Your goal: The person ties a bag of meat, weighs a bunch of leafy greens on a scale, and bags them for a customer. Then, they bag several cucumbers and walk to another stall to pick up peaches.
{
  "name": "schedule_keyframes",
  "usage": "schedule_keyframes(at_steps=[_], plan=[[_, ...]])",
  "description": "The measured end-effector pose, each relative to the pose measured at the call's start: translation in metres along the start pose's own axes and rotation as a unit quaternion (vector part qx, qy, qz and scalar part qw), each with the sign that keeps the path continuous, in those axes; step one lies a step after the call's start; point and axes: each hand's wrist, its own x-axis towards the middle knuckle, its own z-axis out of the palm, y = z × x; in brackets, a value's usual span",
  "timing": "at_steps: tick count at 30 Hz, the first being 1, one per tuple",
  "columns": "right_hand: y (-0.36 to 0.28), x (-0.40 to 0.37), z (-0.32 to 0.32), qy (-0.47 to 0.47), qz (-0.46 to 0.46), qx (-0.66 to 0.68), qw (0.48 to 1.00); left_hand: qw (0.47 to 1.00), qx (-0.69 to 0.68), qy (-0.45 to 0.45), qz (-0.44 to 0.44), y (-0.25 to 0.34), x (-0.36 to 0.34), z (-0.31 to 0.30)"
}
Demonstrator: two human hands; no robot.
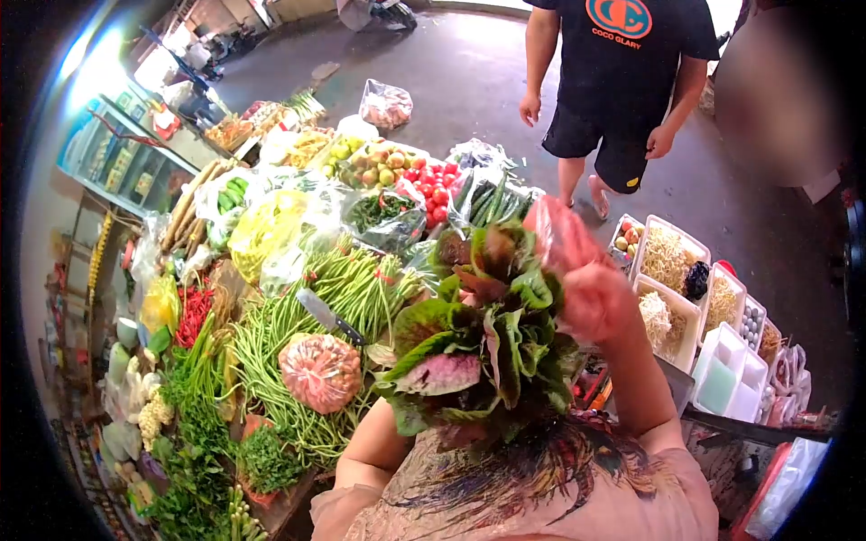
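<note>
A large bunch of red-and-green amaranth leaves is held up before my chest. My left forearm runs in behind it, and the leaves cover my left hand, which appears to bear the bunch. On the right side of the leaves, my right hand is closed and smeared by motion. A thin pink plastic bag rises from its fingers, beside the amaranth. Below and to the left lie a knife with a dark handle, long green beans and a tied clear bag of pinkish pieces.
Tomatoes, cucumbers, red chillies and leafy herbs crowd the stall. White bins of sprouts stand on the right. A person in a black shirt stands across the stall. A lit display fridge is at far left.
</note>
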Motion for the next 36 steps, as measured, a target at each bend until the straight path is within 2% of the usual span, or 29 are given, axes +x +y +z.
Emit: schedule_keyframes(at_steps=[1, 2, 3, 4, 5, 6, 8, 9, 10, 11, 12, 13, 14, 15, 16, 17, 18, 20, 22, 23, 24, 26, 28, 29, 30, 32, 34, 35, 36], plan=[[-0.002, -0.007, 0.018, 0.004, 0.063, -0.134, 0.989, 0.995, -0.101, -0.008, -0.001, -0.003, 0.001, 0.003], [0.001, -0.011, 0.030, 0.008, 0.126, -0.266, 0.956, 0.973, -0.231, -0.010, -0.001, -0.007, 0.003, 0.007], [0.021, -0.003, 0.021, -0.126, -0.044, -0.479, 0.867, 0.938, -0.346, -0.010, -0.002, -0.010, 0.008, 0.009], [0.044, 0.003, 0.014, -0.253, -0.209, -0.641, 0.693, 0.912, -0.410, 0.007, -0.007, -0.013, 0.013, 0.009], [0.060, -0.009, 0.026, -0.196, -0.151, -0.714, 0.655, 0.885, -0.465, 0.031, -0.010, -0.018, 0.026, 0.002], [0.064, -0.015, 0.032, -0.180, -0.015, -0.767, 0.616, 0.856, -0.509, 0.073, -0.049, -0.018, 0.046, -0.019], [0.066, -0.005, 0.003, -0.160, -0.150, -0.733, 0.644, 0.804, -0.589, 0.016, 0.077, -0.057, 0.073, -0.039], [0.050, -0.003, 0.011, -0.114, -0.187, -0.712, 0.668, 0.816, -0.561, 0.070, 0.122, -0.046, 0.068, -0.042], [0.043, -0.007, -0.003, -0.063, -0.171, -0.685, 0.706, 0.822, -0.531, 0.125, 0.161, -0.036, 0.059, -0.043], [0.041, -0.014, -0.007, 0.001, -0.129, -0.661, 0.739, 0.801, -0.575, 0.142, 0.089, -0.029, 0.075, -0.059], [0.041, -0.018, -0.007, 0.065, -0.088, -0.633, 0.767, 0.764, -0.603, 0.112, 0.201, 0.013, 0.048, -0.044], [0.040, -0.016, -0.007, 0.039, -0.167, -0.691, 0.702, 0.815, -0.477, 0.264, 0.196, -0.018, 0.057, -0.043], [0.041, -0.011, -0.011, 0.037, -0.171, -0.689, 0.703, 0.833, -0.331, 0.404, 0.184, -0.021, 0.064, -0.045], [0.043, -0.008, -0.017, 0.077, -0.241, -0.713, 0.655, 0.731, -0.558, 0.344, 0.188, -0.024, 0.069, -0.047], [0.043, -0.007, -0.022, 0.118, -0.306, -0.730, 0.600, 0.713, -0.590, 0.328, 0.191, -0.028, 0.069, -0.047], [0.038, -0.004, -0.022, 0.139, -0.327, -0.741, 0.569, 0.721, -0.584, 0.325, 0.185, -0.027, 0.067, -0.047], [0.035, -0.004, -0.023, 0.138, -0.325, -0.742, 0.571, 0.730, -0.577, 0.319, 0.181, -0.027, 0.063, -0.046], [0.033, -0.002, -0.025, 0.100, -0.347, -0.760, 0.540, 0.746, -0.564, 0.308, 0.173, -0.025, 0.054, -0.046], [0.040, -0.005, -0.031, 0.085, -0.332, -0.755, 0.559, 0.762, -0.547, 0.307, 0.163, -0.023, 0.048, -0.049], [0.050, -0.005, -0.035, 0.018, -0.239, -0.593, 0.768, 0.769, -0.537, 0.308, 0.157, -0.022, 0.046, -0.050], [0.057, -0.006, -0.036, -0.054, -0.124, -0.385, 0.913, 0.776, -0.527, 0.311, 0.152, -0.022, 0.044, -0.051], [0.074, -0.010, -0.023, -0.132, -0.012, -0.288, 0.948, 0.796, -0.498, 0.316, 0.136, -0.021, 0.043, -0.050], [0.105, -0.017, -0.011, -0.102, 0.111, -0.301, 0.942, 0.822, -0.454, 0.321, 0.120, -0.020, 0.045, -0.049], [0.112, -0.012, -0.010, -0.155, 0.038, -0.508, 0.847, 0.839, -0.422, 0.325, 0.110, -0.021, 0.046, -0.048], [0.111, -0.011, -0.007, -0.175, -0.008, -0.574, 0.800, 0.859, -0.382, 0.327, 0.102, -0.021, 0.048, -0.049], [0.097, -0.005, 0.001, -0.191, -0.029, -0.579, 0.792, 0.906, -0.250, 0.332, 0.079, -0.025, 0.056, -0.048], [0.086, 0.007, 0.014, -0.183, -0.105, -0.579, 0.787, 0.945, -0.018, 0.324, 0.037, -0.039, 0.069, -0.045], [0.086, 0.018, 0.012, -0.180, -0.189, -0.578, 0.773, 0.945, 0.111, 0.308, 0.005, -0.049, 0.072, -0.042], [0.082, 0.026, 0.005, -0.161, -0.184, -0.571, 0.784, 0.933, 0.225, 0.280, -0.034, -0.060, 0.074, -0.038]])
